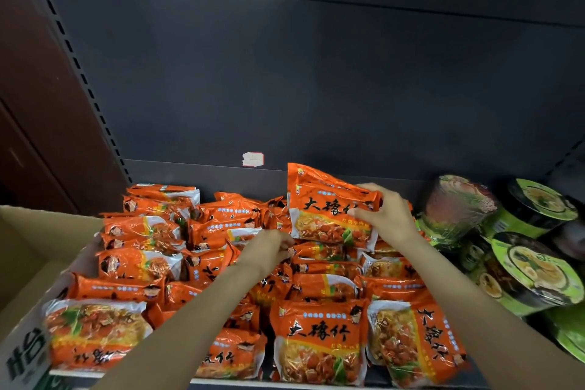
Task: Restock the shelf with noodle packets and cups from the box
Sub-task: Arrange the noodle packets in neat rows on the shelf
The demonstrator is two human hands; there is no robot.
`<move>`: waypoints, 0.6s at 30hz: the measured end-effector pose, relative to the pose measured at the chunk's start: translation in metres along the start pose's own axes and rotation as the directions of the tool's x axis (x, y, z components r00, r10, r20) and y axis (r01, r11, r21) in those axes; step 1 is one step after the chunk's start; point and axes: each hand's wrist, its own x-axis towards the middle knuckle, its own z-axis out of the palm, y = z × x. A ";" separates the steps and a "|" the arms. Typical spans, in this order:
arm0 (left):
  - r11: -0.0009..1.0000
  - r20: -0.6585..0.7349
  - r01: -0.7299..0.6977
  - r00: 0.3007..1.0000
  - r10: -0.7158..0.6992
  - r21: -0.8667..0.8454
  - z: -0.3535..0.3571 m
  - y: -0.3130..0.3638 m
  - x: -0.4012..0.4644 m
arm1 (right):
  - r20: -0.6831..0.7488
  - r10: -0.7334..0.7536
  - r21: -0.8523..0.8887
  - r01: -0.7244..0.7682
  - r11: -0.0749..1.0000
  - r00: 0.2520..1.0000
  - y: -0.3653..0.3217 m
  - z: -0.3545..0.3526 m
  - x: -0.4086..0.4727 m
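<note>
Raised noodle packet point(329, 209) is held upright at the back of the shelf point(221, 172), long axis roughly level, its right edge clamped in the right hand point(384, 215), fingers curled over the top. Open slot lies straight below that grip. Left hand point(272, 247) is lower and left of it, fingers bent among the standing packets point(142, 263); what is pinched can't be told. Cups point(531, 266) sit right of the grip, box point(28, 250) far left.

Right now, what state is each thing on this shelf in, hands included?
Right hand: grips the raised packet.
Raised packet: upright, held above the pile.
Left hand: fingers curled down among the packets; grip unclear.
Orange noodle packets: sealed, lying in loose rows and stacks.
Noodle bowls: lids on, tipped on their sides, stacked.
Cardboard box: open, at the shelf's left end.
Price label: stuck on the back panel.
</note>
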 end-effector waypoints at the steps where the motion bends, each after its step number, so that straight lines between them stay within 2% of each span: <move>1: 1.000 -0.017 -0.003 1.000 0.004 0.022 0.001 0.001 0.001 | 0.006 0.000 -0.002 0.000 1.000 1.000 0.000 0.000 0.000; 9: 0.983 -0.093 -0.152 0.983 0.162 0.104 0.000 0.002 -0.016 | 0.032 -0.015 0.000 0.015 1.000 0.999 -0.001 -0.001 -0.002; 18: 0.961 -0.061 -0.250 0.964 0.258 0.122 -0.005 0.004 -0.031 | 0.078 -0.056 0.078 0.050 0.996 0.995 -0.007 0.007 -0.002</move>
